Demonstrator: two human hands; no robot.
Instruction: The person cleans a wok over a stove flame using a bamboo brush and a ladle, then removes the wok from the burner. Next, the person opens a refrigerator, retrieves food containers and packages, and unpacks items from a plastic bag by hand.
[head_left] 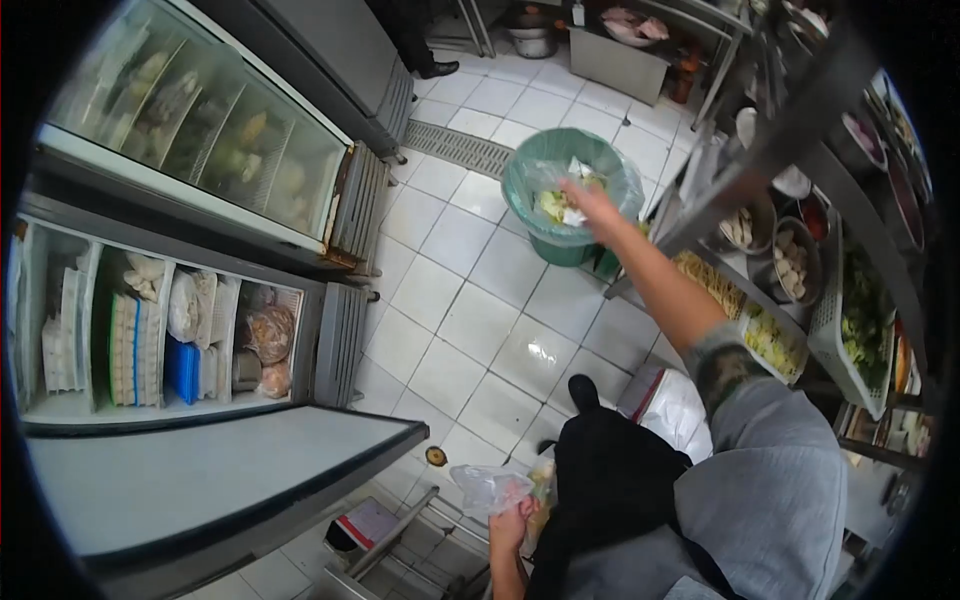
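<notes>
My right hand (594,210) is stretched out over a green bin (560,252) lined with a clear plastic bag. Its fingers look extended and slightly blurred, with nothing visible held in them. Below the hand, the bin holds pale leafy scraps (553,206) and white crumpled bits. Low in the view, my left hand (510,522) is closed on a clear plastic bag (488,490), which bulges out above the fingers. Beside that hand, close to my dark apron, another bag with yellowish contents (542,490) is partly hidden.
At left, an open fridge (160,410) holds egg trays and bagged food, its door (220,480) swung out. A glass-front fridge (200,130) stands beyond. Shelves at right carry bowls and a vegetable basket (850,330). A white sack (680,415) lies by my leg; another person's shoe (438,70) shows far off.
</notes>
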